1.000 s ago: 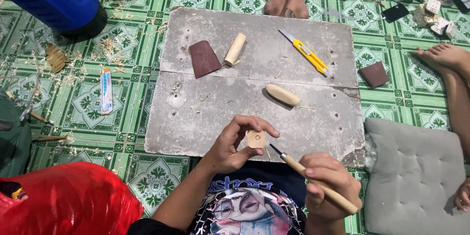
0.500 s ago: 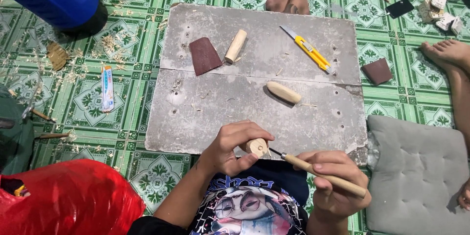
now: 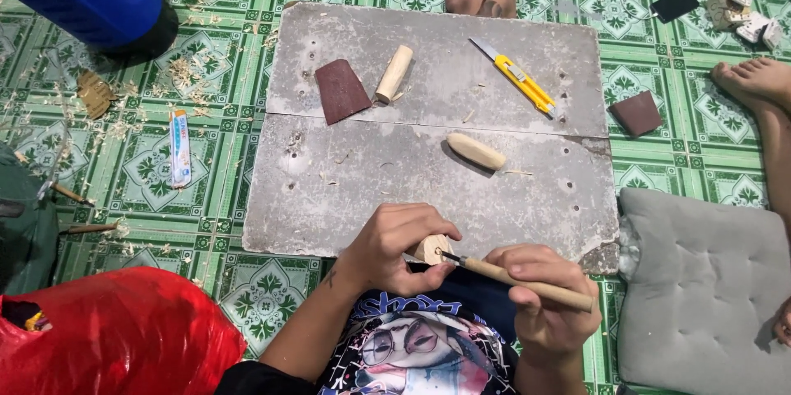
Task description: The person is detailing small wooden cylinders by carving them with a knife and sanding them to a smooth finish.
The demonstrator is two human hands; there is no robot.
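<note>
1. Green patterned floor tiles [image 3: 206, 172] lay under everything, and a grey slab [image 3: 395, 172] set flat on them served as my low worktop, so I could sit on the floor with the work close to my lap.
2. My left hand [image 3: 395, 248] was clenched around a small pale wooden piece [image 3: 432, 248], thumb and fingers wrapped about it, holding it at the slab's near edge, probably to steady it against the blade.
3. My right hand [image 3: 544, 300] gripped a carving tool [image 3: 515, 273] by its light wooden handle; its dark metal tip touched the piece, and the handle ran back across my fingers, a hold that seemed to give short, controlled cuts.
4. Just beyond my hands lay a rounded wooden blank [image 3: 475, 151], within easy reach on the slab.
5. Farther off sat a wooden dowel [image 3: 394, 74] beside a brown sheet of sandpaper [image 3: 342, 90], with a yellow utility knife [image 3: 515, 76] apart to the right.
6. A second brown sheet [image 3: 636, 113] lay off the slab on the tiles.
7. Wood shavings [image 3: 185, 70] were scattered on the floor to the left, near a small tube [image 3: 179, 148].
8. A grey cushion [image 3: 700, 288] lay at my right and a red plastic bag [image 3: 115, 333] at my left.
</note>
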